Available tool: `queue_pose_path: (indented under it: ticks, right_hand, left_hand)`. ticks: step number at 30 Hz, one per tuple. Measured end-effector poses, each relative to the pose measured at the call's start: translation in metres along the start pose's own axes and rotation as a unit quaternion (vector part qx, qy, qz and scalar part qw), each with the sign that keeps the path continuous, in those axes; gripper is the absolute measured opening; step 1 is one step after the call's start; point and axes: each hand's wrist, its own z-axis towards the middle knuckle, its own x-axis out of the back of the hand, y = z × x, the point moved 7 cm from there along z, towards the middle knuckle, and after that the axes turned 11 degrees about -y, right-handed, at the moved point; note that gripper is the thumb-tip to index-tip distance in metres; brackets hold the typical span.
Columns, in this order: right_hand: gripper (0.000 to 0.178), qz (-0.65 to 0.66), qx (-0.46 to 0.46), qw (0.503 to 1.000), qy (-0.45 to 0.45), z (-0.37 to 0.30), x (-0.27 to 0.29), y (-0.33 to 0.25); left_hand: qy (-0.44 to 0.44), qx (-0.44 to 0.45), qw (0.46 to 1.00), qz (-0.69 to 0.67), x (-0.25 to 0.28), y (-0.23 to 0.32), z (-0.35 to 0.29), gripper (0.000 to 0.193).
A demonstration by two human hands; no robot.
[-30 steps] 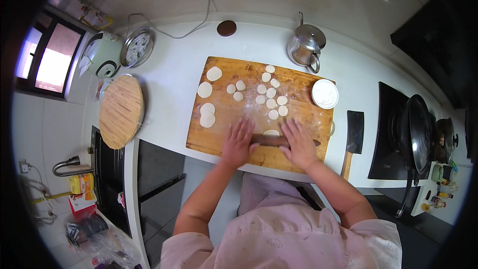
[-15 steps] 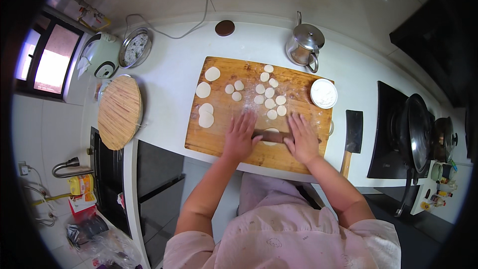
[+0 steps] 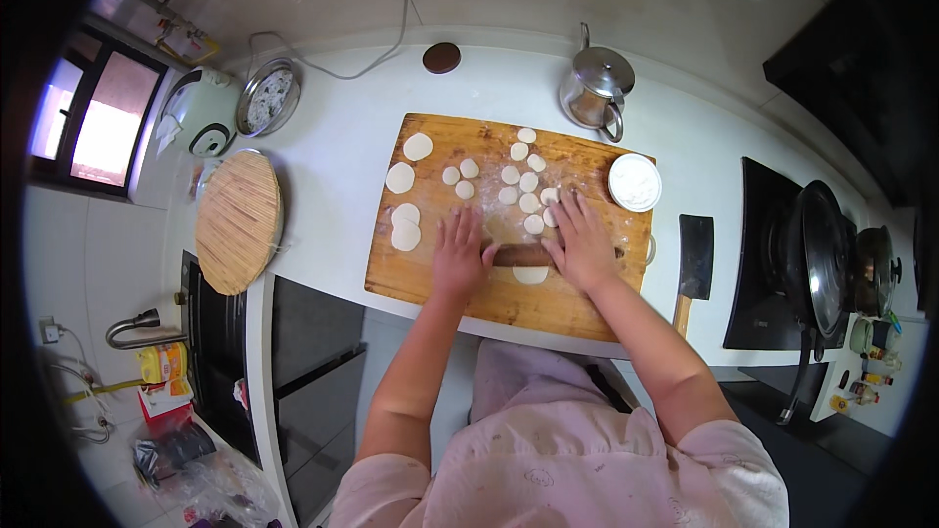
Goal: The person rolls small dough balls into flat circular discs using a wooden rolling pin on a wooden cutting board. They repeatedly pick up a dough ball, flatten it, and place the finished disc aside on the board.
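Observation:
A brown rolling pin [image 3: 521, 254] lies across the near part of a wooden board [image 3: 416, 279], over the far edge of a round dough wrapper [image 3: 530, 275]. My left hand [image 3: 460, 249] rests on the pin's left end, its fingers stretched forward and the thumb along the pin. On the right end lies my right hand [image 3: 583, 244], also flat with fingers extended, reaching close to some small dough pieces [image 3: 529, 182]. Several rolled wrappers [image 3: 400, 177] line the board's left side, two of them overlapping. Three small dough discs [image 3: 465, 190] sit between them and the larger group.
A bowl of white flour [image 3: 635, 183] stands at the board's right edge. Beyond it are a cleaver [image 3: 695, 259] and a lidded pan [image 3: 824, 254] on the stove. A metal pot [image 3: 594, 88] is behind. Leftward are a round straw lid [image 3: 238, 225] and a filled metal bowl [image 3: 269, 98].
Both hands and the rolling pin have moved away from me, up the wrapper to its far edge. My right hand has slid slightly left, and more of the wrapper's near side now shows.

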Motion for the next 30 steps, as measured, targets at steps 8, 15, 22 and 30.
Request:
queue_pose_path:
  ticks: [8,15,22,30]
  right_hand:
    - [0.070,0.054,0.075,0.996,-0.015,-0.107,-0.022,-0.032]
    - [0.049,0.068,0.057,0.995,-0.044,-0.101,-0.020,-0.025]
    - [0.042,0.080,0.081,0.991,-0.069,-0.096,-0.023,-0.019]
    - [0.047,0.069,0.101,0.989,-0.085,-0.094,-0.025,-0.019]
  left_hand:
    - [-0.081,-0.070,0.992,-0.062,0.007,0.026,-0.054,0.053]
    - [-0.113,0.008,0.982,-0.148,-0.002,0.054,0.013,0.032]
    - [-0.113,-0.014,0.969,-0.221,-0.004,0.046,0.021,0.016]
    - [0.066,0.080,0.941,-0.322,0.042,-0.053,-0.001,0.017]
